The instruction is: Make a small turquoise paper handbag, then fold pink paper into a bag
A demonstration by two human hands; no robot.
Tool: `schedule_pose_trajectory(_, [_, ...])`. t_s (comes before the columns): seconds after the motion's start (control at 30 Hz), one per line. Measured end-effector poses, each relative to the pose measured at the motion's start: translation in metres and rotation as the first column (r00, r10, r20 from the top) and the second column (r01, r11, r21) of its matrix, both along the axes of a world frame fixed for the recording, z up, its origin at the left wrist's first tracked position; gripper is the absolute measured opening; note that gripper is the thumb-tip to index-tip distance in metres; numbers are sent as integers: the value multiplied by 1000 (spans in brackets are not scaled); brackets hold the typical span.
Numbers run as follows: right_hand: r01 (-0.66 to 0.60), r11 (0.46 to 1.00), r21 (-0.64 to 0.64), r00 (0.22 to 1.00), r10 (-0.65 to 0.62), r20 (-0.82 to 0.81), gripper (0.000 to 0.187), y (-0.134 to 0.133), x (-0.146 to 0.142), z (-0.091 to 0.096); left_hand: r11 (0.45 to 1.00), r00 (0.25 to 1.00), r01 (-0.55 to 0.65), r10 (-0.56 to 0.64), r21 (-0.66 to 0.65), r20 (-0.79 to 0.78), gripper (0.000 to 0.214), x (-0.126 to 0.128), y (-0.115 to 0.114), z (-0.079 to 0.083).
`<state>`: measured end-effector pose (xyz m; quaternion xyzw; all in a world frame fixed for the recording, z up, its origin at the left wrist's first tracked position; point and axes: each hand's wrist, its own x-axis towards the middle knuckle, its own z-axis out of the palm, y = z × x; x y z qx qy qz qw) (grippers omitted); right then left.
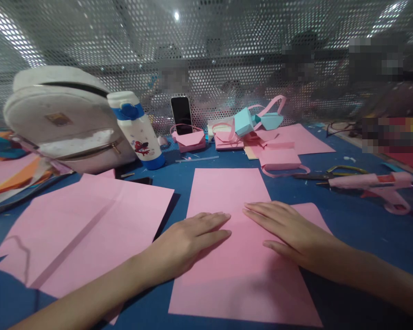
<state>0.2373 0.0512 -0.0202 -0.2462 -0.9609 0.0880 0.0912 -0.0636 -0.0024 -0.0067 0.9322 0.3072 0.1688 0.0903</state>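
Note:
A long pink sheet of paper [241, 293] lies flat on the blue table in front of me. My left hand [196, 236] rests on the sheet's left side, palm down, with the fingers stretched out and pointing right. Across from it, my right hand [282, 229] lies on the sheet's right side, its fingers extended toward the left hand. A narrow gap of bare paper separates the two sets of fingertips. Another pink piece [313, 215] shows partly from under the right hand. More pink sheets [99, 229], creased and overlapping, lie left of my left hand.
A pink glue gun [371, 183] and dark-bladed pliers [325, 175] lie at right. Small pink paper bags [192, 141] and a teal paper shape [243, 123] stand behind, near a phone [181, 114]. A bottle [137, 133] and a pale backpack [69, 114] stand back left, before a perforated metal panel [206, 46].

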Motion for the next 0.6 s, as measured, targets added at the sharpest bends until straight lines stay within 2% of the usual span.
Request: schedule_pose_trajectory(0.6, [-15,999,30,1000,15,-22,60,1,-1,-2,999,1000,-7,8,47,-21,32,1,-1,1])
